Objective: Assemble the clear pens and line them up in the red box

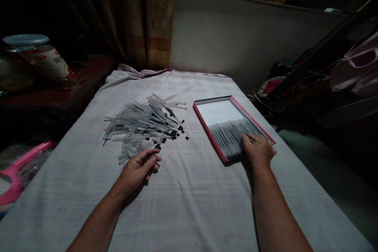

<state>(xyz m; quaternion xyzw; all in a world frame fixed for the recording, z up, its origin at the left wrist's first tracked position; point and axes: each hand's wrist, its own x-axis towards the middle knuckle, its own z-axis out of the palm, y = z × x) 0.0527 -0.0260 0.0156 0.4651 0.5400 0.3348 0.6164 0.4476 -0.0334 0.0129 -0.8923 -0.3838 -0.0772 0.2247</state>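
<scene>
A loose heap of clear pens (136, 120) with black tips and small black caps lies on the cloth-covered surface. Beside its near edge is my left hand (143, 167), palm turned inward, its fingers loosely bent and slightly apart, with nothing visible between them. To the right lies a shallow box with a red rim (208, 132), holding a row of similar pens (227, 138) side by side in its near part. My right hand (258, 149) is closed over the box's near right corner, against the pens. Its fingertips are hidden, so what they grip does not show.
A white cloth (189, 201) covers the surface, wrinkled at the far edge. At left, a lidded jar (44, 59) stands on a dark red table (85, 82), and a pink plastic item (17, 173) lies lower down. A curtain (156, 15) and pale wall (224, 35) are behind.
</scene>
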